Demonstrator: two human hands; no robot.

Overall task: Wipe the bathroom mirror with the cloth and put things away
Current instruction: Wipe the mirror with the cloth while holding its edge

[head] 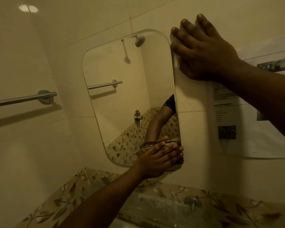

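The left hand (160,160), fingers straight, presses the cloth (141,151) flat against the lower right corner of the mirror (122,96) to wipe it, while the right hand (202,51) lies spread on the wall tile (191,99) beside its upper edge, apparently bracing.

Chrome towel rail (23,97) is fixed to cream wall tiles (92,17), with its shadow cast just below. High above the rail, a glare spot (28,8) is noted. Below and right of the rail, a leaf-patterned tile band (69,199) is laid. Far right of the rail, a printed paper sheet (253,129) is stuck up, its text blurred.
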